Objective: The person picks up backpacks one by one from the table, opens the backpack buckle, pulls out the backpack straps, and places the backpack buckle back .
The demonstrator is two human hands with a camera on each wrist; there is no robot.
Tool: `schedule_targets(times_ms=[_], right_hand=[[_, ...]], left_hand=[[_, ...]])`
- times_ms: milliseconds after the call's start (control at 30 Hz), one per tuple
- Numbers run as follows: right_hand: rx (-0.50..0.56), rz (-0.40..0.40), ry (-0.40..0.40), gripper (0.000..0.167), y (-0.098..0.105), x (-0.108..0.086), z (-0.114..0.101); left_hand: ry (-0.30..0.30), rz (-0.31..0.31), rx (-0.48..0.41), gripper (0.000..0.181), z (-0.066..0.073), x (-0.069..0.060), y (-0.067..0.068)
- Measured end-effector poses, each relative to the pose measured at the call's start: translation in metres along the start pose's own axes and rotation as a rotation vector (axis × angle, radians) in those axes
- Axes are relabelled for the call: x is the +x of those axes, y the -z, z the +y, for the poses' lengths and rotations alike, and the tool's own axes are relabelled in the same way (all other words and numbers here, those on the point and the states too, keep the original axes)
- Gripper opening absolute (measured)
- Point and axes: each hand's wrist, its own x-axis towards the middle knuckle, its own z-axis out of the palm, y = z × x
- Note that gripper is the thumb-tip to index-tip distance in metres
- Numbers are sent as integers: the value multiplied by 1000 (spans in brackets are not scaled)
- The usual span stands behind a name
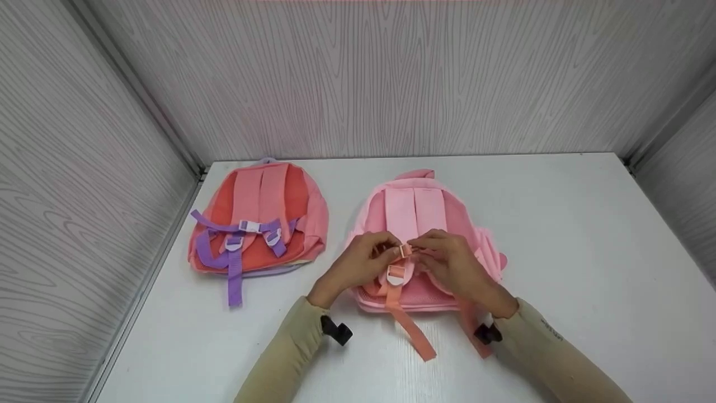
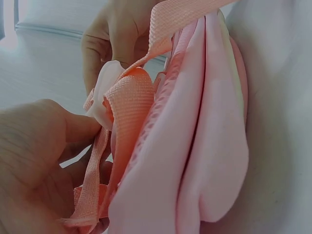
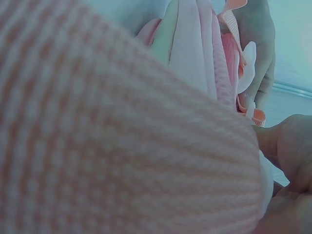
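A pink backpack (image 1: 461,212) lies with its shoulder straps up on the white table. Above its lower middle, my left hand (image 1: 363,260) pinches an orange webbing strap (image 2: 87,185) beside a small buckle (image 1: 405,250). From the other side my right hand (image 1: 456,266) pinches that buckle at its edge, fingertips close to the left ones. Just below hangs a white strap adjuster (image 1: 395,278), seen side-on as a white adjuster (image 2: 103,92) in the left wrist view. Blurred webbing (image 3: 122,136) hides much of the right wrist view.
To the left lies a second backpack (image 1: 296,190), coral and red with purple straps (image 1: 235,280). Loose orange strap ends (image 1: 417,338) trail toward the table's front. Wood-grain panels (image 1: 363,78) rise behind the table (image 1: 576,224) and at both sides.
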Motion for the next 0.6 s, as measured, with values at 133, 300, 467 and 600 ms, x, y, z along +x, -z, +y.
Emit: schedule_targets(times_ms=[133, 300, 467, 600], right_hand=[[13, 10, 8, 30, 1, 0, -1], [-17, 19, 31, 29, 1, 1, 0], [-23, 20, 41, 29, 1, 1, 0], [-24, 18, 32, 28, 1, 1, 1]], left_hand=[[1, -15, 22, 16, 3, -2, 5], [-7, -15, 51, 15, 4, -4, 9], [-20, -6, 52, 14, 2, -2, 7], [-27, 8, 44, 13, 0, -1, 5]])
